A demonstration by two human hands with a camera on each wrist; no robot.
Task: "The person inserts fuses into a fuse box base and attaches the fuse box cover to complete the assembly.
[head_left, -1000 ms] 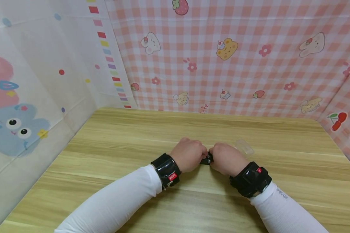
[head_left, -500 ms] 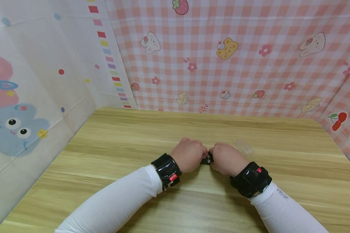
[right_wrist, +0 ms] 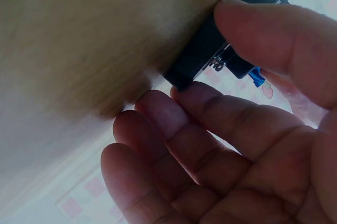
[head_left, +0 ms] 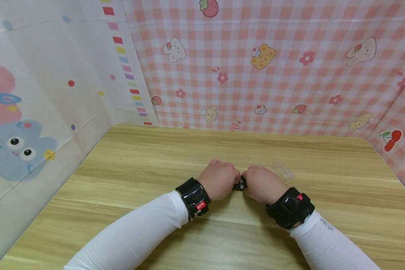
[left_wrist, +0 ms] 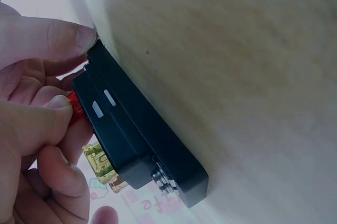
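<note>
A black fuse block (head_left: 239, 185) stands on the wooden table between both hands, partly covered by them. In the left wrist view, a red blade fuse (left_wrist: 77, 107) juts from its face, pinched between thumb and finger of my left hand (head_left: 218, 180). Below it a yellow blade fuse (left_wrist: 98, 162) sits in the block, close to metal screw terminals (left_wrist: 161, 179). My right hand (head_left: 264, 183) grips one end of the block, thumb on its side and index fingertip at its edge. A blue blade fuse (right_wrist: 257, 76) shows behind that thumb in the right wrist view.
A clear plastic case (head_left: 283, 171) lies on the table (head_left: 175, 146) just beyond my right hand. A pink checked cloth (head_left: 236, 86) hangs behind the table's far edge, and a white patterned cloth (head_left: 87, 105) borders the left side.
</note>
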